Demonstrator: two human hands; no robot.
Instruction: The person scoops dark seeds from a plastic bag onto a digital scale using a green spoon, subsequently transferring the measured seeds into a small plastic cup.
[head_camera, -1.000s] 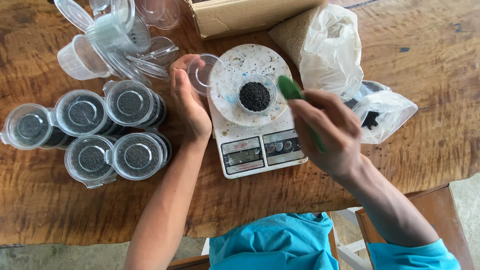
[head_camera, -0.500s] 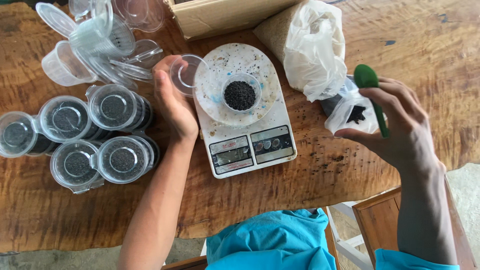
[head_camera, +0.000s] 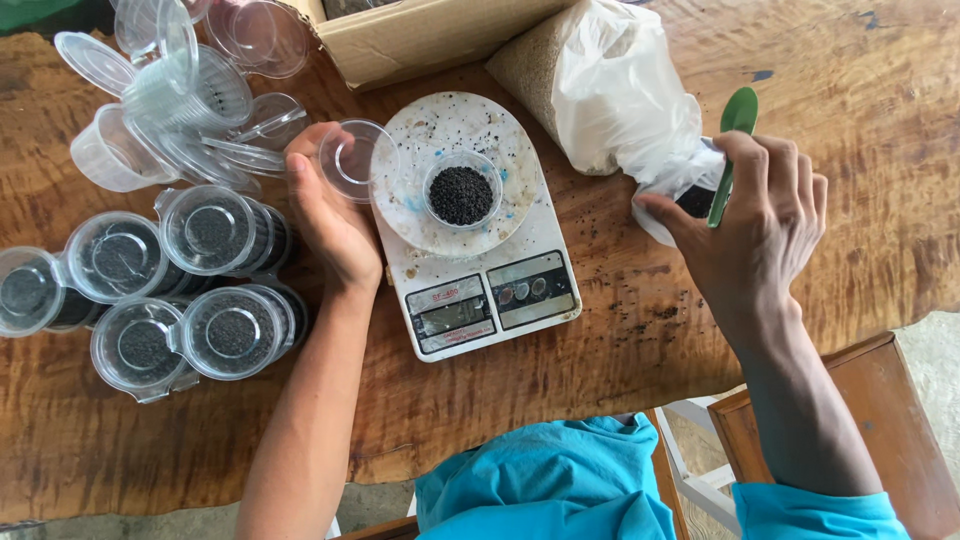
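- Gripping a green spoon (head_camera: 733, 140) in the right hand (head_camera: 755, 225), fingers (head_camera: 765, 165) closed round its handle, thumb stretched out to the left.
- Holding the spoon upright over the mouth of a small plastic bag (head_camera: 672, 195) with dark seeds inside; whether the spoon's lower end is dipping into the seeds is hard to tell, being hidden by the hand.
- Resting the left hand (head_camera: 325, 215) on the tabletop (head_camera: 880, 120) just beside the scale's left edge, fingers curled loosely and pinching a clear round lid (head_camera: 352, 160) that is overlapping the rim of the pan.
- Sitting in the middle of the tabletop: a white kitchen scale (head_camera: 470, 290), its round pan speckled with stray seeds.
- Standing on the centre of the pan: a small clear cup (head_camera: 461, 192) filled with black seeds, lid off.
- Lying behind the scale, leaning toward the small bag: a big white sack (head_camera: 610, 85) of pale grain.
- Lying at the top edge, touching the sack: a cardboard box (head_camera: 420, 40).
- Crowding the left side: closed cups of seeds (head_camera: 210, 230), stacked and lidded, well apart from the right hand.
- Piling up behind those: empty clear cups (head_camera: 150, 110) with hinged lids hanging open.
- Showing at the bottom: blue sleeves (head_camera: 560, 490) and a wooden chair (head_camera: 880, 420).
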